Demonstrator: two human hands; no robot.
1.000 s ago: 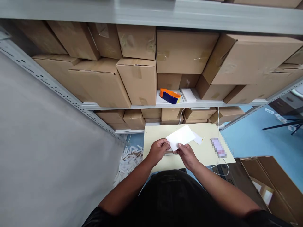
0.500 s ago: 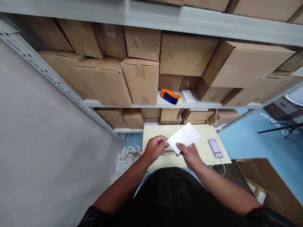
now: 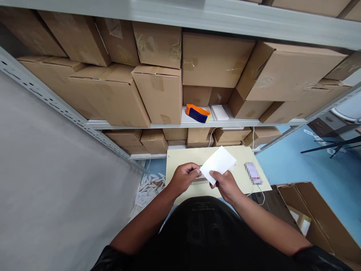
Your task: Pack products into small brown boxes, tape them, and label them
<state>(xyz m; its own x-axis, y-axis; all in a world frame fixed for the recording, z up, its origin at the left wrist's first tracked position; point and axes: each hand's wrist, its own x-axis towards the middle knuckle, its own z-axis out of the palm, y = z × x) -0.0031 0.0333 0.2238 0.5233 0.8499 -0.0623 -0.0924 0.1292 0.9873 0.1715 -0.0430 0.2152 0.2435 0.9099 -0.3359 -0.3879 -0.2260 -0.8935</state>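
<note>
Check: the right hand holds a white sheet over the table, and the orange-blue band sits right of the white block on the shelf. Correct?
No: the head view shows the orange-blue band left of the white block on the shelf. The right hand holds the white sheet over the table.

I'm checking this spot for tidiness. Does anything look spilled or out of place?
Yes: white strips lie heaped on the floor left of the table. Strewn at all angles, they look spilled, though possibly left deliberately. The white sheet in the right hand shows no obvious damage.
</note>
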